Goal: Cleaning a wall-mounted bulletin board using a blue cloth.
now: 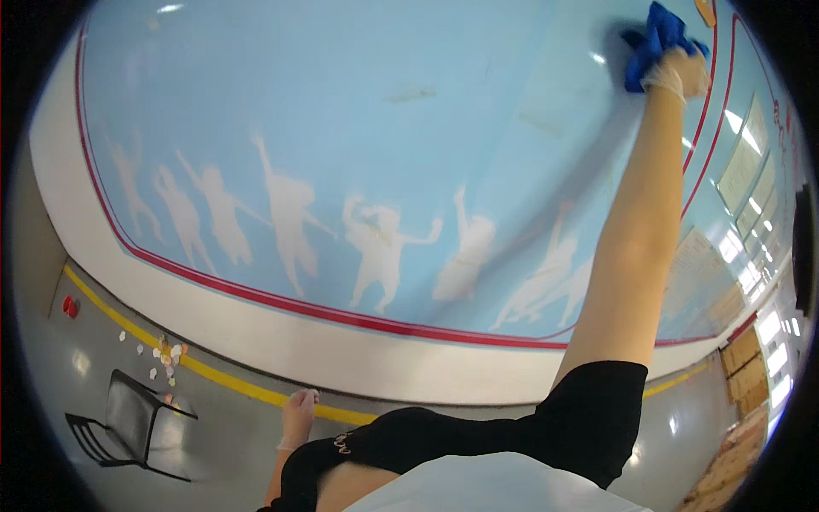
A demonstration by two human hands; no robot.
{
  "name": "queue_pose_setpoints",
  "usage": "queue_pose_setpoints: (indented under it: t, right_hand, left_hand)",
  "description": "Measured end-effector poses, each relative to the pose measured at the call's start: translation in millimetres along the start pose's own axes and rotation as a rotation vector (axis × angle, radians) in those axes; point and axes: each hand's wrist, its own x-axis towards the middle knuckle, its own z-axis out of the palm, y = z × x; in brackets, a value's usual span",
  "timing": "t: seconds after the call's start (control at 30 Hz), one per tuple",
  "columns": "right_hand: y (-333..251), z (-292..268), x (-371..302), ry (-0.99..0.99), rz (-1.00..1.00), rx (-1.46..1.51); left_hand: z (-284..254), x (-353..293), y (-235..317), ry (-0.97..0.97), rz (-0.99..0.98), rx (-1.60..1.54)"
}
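My right hand (685, 72), in a clear thin glove, is stretched far up to the right. It is closed on a blue cloth (661, 43), which is bunched against a light blue wall panel (478, 111). White silhouettes of people with raised arms (375, 252) run along the panel's lower part. Down by my side hangs my left hand (299, 418), also gloved, away from the wall. Its fingers look curled in, and nothing shows in them.
A black chair (132, 418) is on the grey floor at lower left, near scattered paper bits (168, 354) and a red object (70, 307). A yellow line (230, 381) follows the wall's foot. Cardboard boxes (744, 367) stand at right. An orange-brown object (705, 12) is above my right hand.
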Motion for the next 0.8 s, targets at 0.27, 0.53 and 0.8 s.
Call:
queue_pose_setpoints:
  t: [0.27,0.53,0.8]
  right_hand:
    - [-298.6,-23.6,-67.6,0.134,-0.225,0.672]
    - [-332.3,-207.3,-296.2,-0.308,-1.14,1.014]
    - [-155.1,-293.9,-558.5,-0.935,-1.597,1.216]
  left_hand:
    - [38.6,0.2,33.5,0.103,-0.026,0.076]
    - [52.2,-14.7,61.8,0.063,-0.039,0.071]
    - [58.5,-23.0,25.6,0.137,0.024,0.104]
